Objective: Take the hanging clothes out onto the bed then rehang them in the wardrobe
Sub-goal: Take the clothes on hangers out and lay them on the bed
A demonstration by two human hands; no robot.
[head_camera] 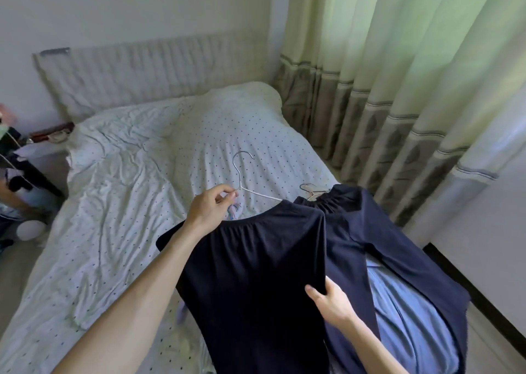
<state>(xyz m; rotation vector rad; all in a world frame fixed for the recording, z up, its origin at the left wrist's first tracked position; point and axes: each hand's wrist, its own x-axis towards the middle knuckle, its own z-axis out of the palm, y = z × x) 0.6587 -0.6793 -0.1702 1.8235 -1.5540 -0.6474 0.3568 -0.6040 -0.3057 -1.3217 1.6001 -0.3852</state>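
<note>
Head view: A person stands at the foot of a bed (pixel 113 191) w/ a rumpled white dotted sheet, both bare forearms reaching in from the bottom of the frame. The left hand (pixel 210 205) is closed in a pinch, thumb & fingertips gripping the neck of a white wire hanger (pixel 250 187), just below its hook. The hook points up and away, toward the pillow (pixel 244 109) at the head of the bed. A dark navy garment (pixel 256 274) hangs on that hanger, its gathered top edge just below the left hand, the rest spreading down toward the camera over the bed's near right part. The right hand (pixel 331 302) is closed on the garment's right edge, thumb on top, cloth held between thumb & fingers.

Just to the right lies a second dark garment (pixel 378 231) on its own hanger (pixel 311 191), hook resting on the sheet. It overlaps a light blue garment (pixel 407 311) spread near the bed's right edge.

Bkgd: a pale padded headboard (pixel 153 69) against the white wall, and pale green curtains (pixel 398 60) w/ a grey patterned band along the right side. At far left, a dark nightstand (pixel 42 157) w/ blurred clutter; items there can't be made out.
</note>
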